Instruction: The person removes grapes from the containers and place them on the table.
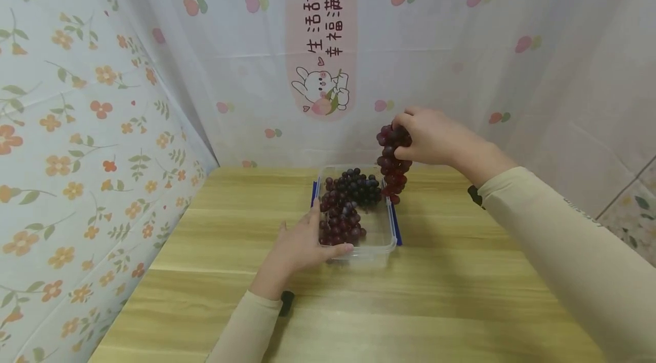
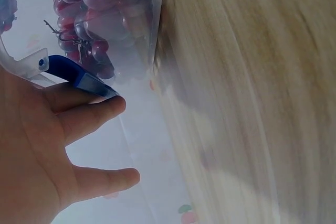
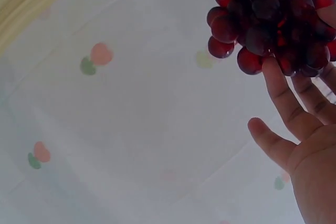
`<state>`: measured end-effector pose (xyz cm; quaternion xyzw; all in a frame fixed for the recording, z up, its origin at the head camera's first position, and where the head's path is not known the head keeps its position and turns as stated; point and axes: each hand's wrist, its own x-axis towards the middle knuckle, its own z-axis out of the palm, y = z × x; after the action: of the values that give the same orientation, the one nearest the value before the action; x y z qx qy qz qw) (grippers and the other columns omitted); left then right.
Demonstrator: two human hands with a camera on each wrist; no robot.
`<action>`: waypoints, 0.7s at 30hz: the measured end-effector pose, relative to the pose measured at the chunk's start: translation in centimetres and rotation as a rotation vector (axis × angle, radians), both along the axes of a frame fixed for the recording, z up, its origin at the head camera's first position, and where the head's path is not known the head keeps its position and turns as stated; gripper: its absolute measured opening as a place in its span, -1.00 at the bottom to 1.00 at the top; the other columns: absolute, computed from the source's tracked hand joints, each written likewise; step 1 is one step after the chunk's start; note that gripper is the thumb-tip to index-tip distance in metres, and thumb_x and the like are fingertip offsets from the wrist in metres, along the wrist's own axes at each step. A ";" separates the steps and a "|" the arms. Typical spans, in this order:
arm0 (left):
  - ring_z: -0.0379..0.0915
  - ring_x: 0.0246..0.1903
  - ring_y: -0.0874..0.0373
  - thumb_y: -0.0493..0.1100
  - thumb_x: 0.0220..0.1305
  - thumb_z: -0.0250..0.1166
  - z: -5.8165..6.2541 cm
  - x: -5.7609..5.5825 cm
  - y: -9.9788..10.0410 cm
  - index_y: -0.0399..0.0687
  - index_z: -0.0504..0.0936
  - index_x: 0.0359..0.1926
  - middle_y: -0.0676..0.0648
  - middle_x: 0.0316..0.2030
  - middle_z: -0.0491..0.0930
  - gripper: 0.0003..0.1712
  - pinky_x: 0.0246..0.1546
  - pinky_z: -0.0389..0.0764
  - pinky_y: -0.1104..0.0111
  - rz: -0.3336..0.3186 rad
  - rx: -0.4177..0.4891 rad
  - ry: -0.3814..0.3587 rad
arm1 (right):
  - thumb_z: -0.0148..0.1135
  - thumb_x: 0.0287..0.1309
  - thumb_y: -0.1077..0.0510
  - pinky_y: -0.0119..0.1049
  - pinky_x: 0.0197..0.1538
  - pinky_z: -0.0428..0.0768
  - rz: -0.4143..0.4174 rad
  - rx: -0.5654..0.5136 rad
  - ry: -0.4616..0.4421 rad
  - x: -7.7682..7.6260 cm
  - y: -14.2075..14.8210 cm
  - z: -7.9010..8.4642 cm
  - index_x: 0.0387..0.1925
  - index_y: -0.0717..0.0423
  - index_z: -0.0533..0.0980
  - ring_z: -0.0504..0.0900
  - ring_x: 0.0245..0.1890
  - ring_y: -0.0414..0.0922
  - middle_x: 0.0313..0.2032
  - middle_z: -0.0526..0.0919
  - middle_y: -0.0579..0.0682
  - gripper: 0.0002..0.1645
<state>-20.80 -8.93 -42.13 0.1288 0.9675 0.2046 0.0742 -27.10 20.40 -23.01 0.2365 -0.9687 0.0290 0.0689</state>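
Observation:
A bunch of red grapes [image 1: 393, 164] hangs from my right hand [image 1: 437, 136], which grips it near the top, above the right back rim of a clear plastic box [image 1: 381, 249]. In the right wrist view, fingers touch the grapes [image 3: 262, 19] from below. My left hand [image 1: 297, 244] rests against the box's left front corner, thumb along the front rim. Its fingers are spread beside a blue clip [image 2: 65, 68] in the left wrist view. Inside the box lie a dark purple bunch [image 1: 365, 187] at the back and a reddish bunch [image 1: 340, 223] at the left front.
The box stands on a wood-grain table [image 1: 215, 272], near its back edge. Behind the table hangs a white curtain [image 1: 441, 55] with fruit prints and writing. A flowered cloth [image 1: 92, 141] covers the left side. Another blue clip [image 1: 397, 231] sticks out on the box's right.

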 end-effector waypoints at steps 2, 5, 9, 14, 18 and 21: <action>0.13 0.65 -0.11 0.86 0.00 0.15 0.0 0.0 0.0 -0.07 -0.34 0.74 -0.14 0.69 0.06 0.67 0.61 -0.11 -0.42 0.001 -0.001 -0.003 | 0.41 0.28 0.04 0.04 -0.02 0.68 -0.016 -0.001 -0.002 -0.2 0.5 0.1 0.22 0.29 0.55 0.64 -0.14 0.08 0.01 0.62 0.21 -0.42; 0.12 0.65 -0.11 0.87 -0.01 0.14 0.1 0.0 0.0 -0.06 -0.34 0.74 -0.13 0.69 0.05 0.67 0.61 -0.11 -0.40 0.001 -0.003 -0.005 | 0.40 0.28 0.05 0.06 0.02 0.68 -0.038 -0.003 -0.012 -0.6 1.3 -0.2 0.22 0.29 0.55 0.64 -0.10 0.10 0.03 0.61 0.23 -0.43; 0.11 0.66 -0.12 0.88 -0.02 0.12 0.1 0.0 -0.1 -0.04 -0.33 0.74 -0.13 0.69 0.05 0.67 0.62 -0.11 -0.39 0.002 -0.010 -0.003 | 0.41 0.30 0.04 0.14 0.08 0.67 -0.064 0.000 -0.037 -1.3 2.5 -1.0 0.24 0.33 0.53 0.65 -0.03 0.16 0.08 0.60 0.28 -0.39; 0.14 0.65 -0.11 0.89 -0.02 0.10 -0.1 0.0 -0.2 -0.04 -0.32 0.74 -0.12 0.69 0.08 0.66 0.62 -0.09 -0.39 -0.001 -0.011 -0.005 | 0.42 0.30 0.02 0.18 0.06 0.65 -0.092 0.021 -0.031 -2.2 4.2 -3.0 0.20 0.33 0.53 0.64 -0.05 0.20 0.05 0.59 0.31 -0.40; 0.15 0.64 -0.11 0.88 -0.01 0.11 -0.2 0.0 -0.2 -0.05 -0.33 0.74 -0.12 0.68 0.09 0.66 0.61 -0.08 -0.40 -0.007 -0.006 -0.009 | 0.42 0.27 0.02 0.20 0.04 0.62 -0.077 0.082 0.063 -2.6 5.1 -4.9 0.08 0.31 0.55 0.62 -0.10 0.20 -0.06 0.60 0.26 -0.48; 0.16 0.64 -0.11 0.87 0.00 0.11 -0.2 -0.1 -0.3 -0.06 -0.34 0.74 -0.12 0.68 0.09 0.66 0.61 -0.09 -0.41 -0.009 0.002 -0.005 | 0.44 0.26 0.01 0.28 0.14 0.59 -0.063 0.132 0.141 -2.6 5.2 -6.4 0.06 0.31 0.55 0.62 -0.02 0.23 -0.04 0.62 0.27 -0.48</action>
<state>-20.86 -9.21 -42.30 0.1329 0.9665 0.2057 0.0772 -29.69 25.64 -29.43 0.2116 -0.9682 -0.0536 0.1221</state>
